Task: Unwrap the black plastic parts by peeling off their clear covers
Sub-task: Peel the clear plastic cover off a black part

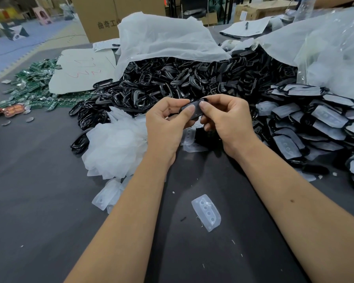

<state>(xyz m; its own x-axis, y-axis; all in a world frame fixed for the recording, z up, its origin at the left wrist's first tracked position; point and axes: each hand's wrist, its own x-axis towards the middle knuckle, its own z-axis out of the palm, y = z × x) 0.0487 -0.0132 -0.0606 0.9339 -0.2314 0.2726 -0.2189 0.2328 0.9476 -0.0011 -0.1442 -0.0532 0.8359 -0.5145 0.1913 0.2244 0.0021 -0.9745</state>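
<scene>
- Left hand (168,121) and right hand (225,117) both pinch one black plastic part (193,108) between thumbs and fingers, above the tabletop (39,201).
- Part looks light and rigid; its clear cover looks thin, flexible and likely slippery.
- Best hold: grip the part's rim and lift the cover at an edge.
</scene>
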